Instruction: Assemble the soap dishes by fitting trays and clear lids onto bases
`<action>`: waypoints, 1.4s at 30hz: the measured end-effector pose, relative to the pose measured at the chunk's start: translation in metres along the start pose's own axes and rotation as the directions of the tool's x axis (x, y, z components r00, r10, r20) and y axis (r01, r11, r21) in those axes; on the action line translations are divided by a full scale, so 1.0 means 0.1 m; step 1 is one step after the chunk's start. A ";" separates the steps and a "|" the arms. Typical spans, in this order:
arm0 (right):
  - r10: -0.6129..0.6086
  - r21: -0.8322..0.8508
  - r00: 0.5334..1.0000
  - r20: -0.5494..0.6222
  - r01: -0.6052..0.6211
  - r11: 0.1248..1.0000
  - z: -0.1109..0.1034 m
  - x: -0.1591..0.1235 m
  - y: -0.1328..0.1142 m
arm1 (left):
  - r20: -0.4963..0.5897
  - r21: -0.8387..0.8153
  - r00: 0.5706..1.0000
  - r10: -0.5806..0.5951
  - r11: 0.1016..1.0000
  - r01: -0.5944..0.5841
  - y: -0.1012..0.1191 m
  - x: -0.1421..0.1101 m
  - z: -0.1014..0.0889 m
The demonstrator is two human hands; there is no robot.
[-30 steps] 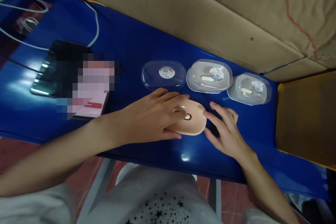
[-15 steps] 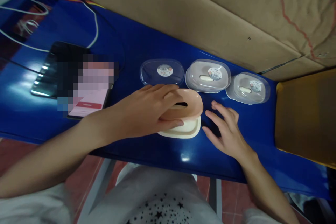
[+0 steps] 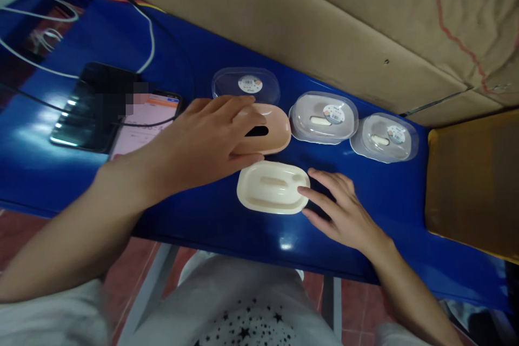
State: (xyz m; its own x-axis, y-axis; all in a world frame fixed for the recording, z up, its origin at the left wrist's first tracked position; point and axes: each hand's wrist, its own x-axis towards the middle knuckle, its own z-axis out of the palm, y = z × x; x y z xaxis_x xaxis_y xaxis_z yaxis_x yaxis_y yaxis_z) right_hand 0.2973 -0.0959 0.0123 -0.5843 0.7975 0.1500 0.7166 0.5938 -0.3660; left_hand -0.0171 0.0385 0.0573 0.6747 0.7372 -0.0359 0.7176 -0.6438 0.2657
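Note:
My left hand is closed on a peach oval tray with a dark slot in its middle, which looks like a soap dish insert. Its fingers lie over the left end, and the thumb is at the near side. Just in front lies a cream oval dish with a raised bar inside. At that dish's right end is my right hand, fingers apart, with fingertips at the rim. Behind the peach tray stands a clear plastic lid with a round label, partly hidden by my left hand.
Two pale dishes under clear lids, a nearer one and a farther one, stand to the right. A phone, a dark device and cables lie left. Cardboard lines the back; a brown box bounds the right.
The peach tray has come off the cream dish, moving back and left with my left hand. The clear lid has shifted back slightly. My right hand has moved left to the cream dish.

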 end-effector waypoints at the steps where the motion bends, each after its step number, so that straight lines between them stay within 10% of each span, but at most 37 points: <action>1: -0.003 0.019 1.000 0.009 0.003 1.000 0.01 0.00 -0.01 | -0.003 0.001 1.000 0.000 1.000 0.000 -0.01 0.00 0.01; 18: -0.010 -0.123 0.998 -0.068 0.001 0.992 0.23 0.33 -0.07 | 0.035 0.017 0.997 0.071 0.997 -0.072 -0.09 -0.01 0.07; 27: 0.090 -0.198 0.990 -0.104 -0.109 0.974 -0.40 0.76 0.56 | 0.004 0.029 0.999 -0.039 0.999 0.039 -0.07 0.07 0.22; 32: 0.188 -0.125 0.980 0.069 -0.179 0.976 -0.55 0.91 0.93 | 0.034 0.055 0.998 -0.052 0.997 0.050 -0.15 0.11 0.22; 42: 0.242 0.092 0.964 0.115 -0.252 0.963 -0.93 0.82 0.84 | 0.063 0.050 0.997 -0.038 0.998 0.035 -0.16 0.10 0.16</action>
State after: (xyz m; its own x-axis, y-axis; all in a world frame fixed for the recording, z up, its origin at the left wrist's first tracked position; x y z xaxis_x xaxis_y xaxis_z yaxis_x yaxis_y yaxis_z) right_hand 0.3450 0.0288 0.0794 -0.4338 0.8996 -0.0495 0.8027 0.3609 -0.4749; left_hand -0.0193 0.0533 0.0374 0.6560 0.7472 -0.1064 0.7488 -0.6267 0.2159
